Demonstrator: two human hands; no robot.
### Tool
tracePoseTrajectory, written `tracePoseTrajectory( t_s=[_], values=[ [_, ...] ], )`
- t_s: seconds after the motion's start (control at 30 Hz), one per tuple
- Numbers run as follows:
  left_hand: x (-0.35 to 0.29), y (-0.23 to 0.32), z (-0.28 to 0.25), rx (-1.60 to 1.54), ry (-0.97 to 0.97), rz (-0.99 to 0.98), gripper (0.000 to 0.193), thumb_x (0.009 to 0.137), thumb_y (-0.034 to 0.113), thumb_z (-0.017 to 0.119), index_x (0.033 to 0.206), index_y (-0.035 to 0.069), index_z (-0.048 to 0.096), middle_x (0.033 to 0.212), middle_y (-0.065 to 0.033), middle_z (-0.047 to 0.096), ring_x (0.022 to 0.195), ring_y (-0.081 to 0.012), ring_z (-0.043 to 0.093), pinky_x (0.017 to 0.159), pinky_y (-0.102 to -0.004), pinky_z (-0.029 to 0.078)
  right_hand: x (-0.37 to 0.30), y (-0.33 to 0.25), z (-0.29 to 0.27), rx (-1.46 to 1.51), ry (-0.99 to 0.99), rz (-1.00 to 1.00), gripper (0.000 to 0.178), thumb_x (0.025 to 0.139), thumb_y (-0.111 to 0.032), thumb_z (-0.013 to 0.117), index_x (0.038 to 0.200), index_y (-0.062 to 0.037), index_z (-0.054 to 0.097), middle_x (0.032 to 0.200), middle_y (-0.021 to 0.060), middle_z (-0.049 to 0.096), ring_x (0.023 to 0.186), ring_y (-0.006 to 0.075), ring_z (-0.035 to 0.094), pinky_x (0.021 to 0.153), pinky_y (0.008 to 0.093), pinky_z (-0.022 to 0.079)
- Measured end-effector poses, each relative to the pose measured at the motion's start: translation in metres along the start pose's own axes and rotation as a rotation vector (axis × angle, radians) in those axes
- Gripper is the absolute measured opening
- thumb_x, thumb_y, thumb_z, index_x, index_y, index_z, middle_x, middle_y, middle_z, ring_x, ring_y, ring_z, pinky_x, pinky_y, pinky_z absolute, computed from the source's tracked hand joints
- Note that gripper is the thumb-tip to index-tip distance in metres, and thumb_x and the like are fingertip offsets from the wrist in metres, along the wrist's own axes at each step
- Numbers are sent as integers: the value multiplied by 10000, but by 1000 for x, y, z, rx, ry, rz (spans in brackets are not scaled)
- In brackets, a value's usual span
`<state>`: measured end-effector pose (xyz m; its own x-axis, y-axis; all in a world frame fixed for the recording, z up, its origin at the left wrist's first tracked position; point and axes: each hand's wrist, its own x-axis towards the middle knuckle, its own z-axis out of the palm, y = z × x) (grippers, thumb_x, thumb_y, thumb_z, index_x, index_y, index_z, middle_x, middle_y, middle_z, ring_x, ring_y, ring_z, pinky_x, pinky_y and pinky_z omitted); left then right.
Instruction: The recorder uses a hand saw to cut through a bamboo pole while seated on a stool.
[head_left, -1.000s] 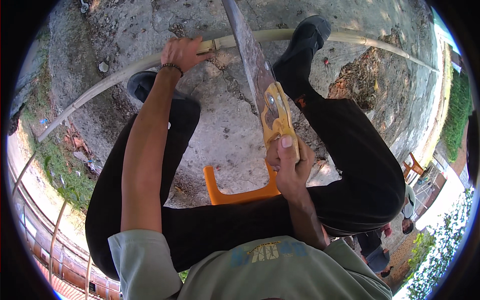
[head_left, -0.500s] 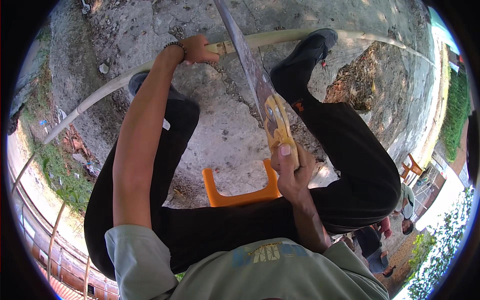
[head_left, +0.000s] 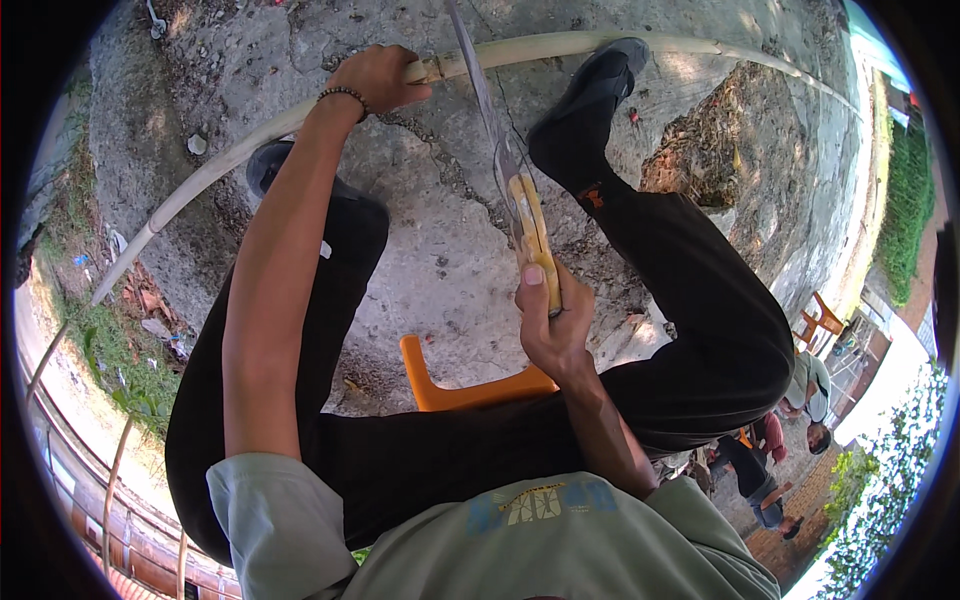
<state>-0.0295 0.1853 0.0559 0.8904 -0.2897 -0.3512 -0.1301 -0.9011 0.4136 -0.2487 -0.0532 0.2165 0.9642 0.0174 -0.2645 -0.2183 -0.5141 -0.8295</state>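
A long pale pole, which looks like bamboo, lies across the ground in front of me. My left hand is closed around it, just left of a darker mark on the pole. In my right hand is the yellow handle of a handsaw, with my thumb along its side. The narrow grey blade points away from me and crosses the pole just right of my left hand. Whether its teeth touch the pole I cannot tell. My right shoe is against or close to the pole; my left shoe is partly behind my forearm.
Beneath me shows part of an orange plastic seat. The concrete ground is cracked, with a patch of dry leaves at the right. Another orange chair and other people are farther off on the right. Grass borders the left.
The saw and my right hand have shifted left and slightly forward, and the blade now appears more edge-on. The pole and my left hand sit slightly higher in the view.
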Motion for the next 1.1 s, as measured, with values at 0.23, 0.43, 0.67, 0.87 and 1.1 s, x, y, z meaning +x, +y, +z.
tracePoseTrajectory(
  t_s=[0.23, 0.43, 0.67, 0.87, 1.1],
  values=[
    [7, -2, 2, 31, 67, 14, 485, 800, 519, 728, 1074, 119, 727, 1027, -167, 718, 992, -349, 686, 882, -463, 548, 2, -3, 0, 82, -38, 60, 309, 1004, -220, 555, 798, 10, 576, 516, 33, 446, 469, 72, 432, 429, 296, 343],
    [18, -2, -4, -98, -64, 0, 478, 805, 533, 713, 1007, 102, 746, 975, -179, 727, 940, -358, 703, 850, -459, 555, 5, -13, 10, -29, -33, 32, 299, 1003, -216, 554, 810, 12, 581, 520, 52, 483, 466, 96, 482, 440, 314, 384],
    [23, 4, -14, -204, -214, -46, 409, 842, 455, 719, 917, 54, 728, 850, -161, 722, 792, -307, 709, 741, -437, 555, 4, -11, 6, -33, -29, 41, 306, 1002, -221, 561, 796, 4, 575, 522, 53, 490, 458, 97, 484, 439, 316, 387],
    [32, -8, 1, -230, -148, -31, 378, 844, 390, 749, 919, 22, 712, 853, -167, 725, 773, -313, 711, 712, -432, 551, 40, -24, 26, 5, -52, 82, 259, 998, -174, 562, 844, 27, 617, 528, 40, 495, 483, 71, 494, 453, 287, 390],
    [16, 1, 4, -41, -38, -105, 384, 798, 410, 758, 999, 85, 724, 934, -173, 730, 875, -350, 712, 776, -461, 552, 31, -32, 1, -69, -80, 77, 255, 988, -153, 575, 843, 50, 625, 534, 71, 528, 449, 110, 511, 431, 296, 395]
  ],
)
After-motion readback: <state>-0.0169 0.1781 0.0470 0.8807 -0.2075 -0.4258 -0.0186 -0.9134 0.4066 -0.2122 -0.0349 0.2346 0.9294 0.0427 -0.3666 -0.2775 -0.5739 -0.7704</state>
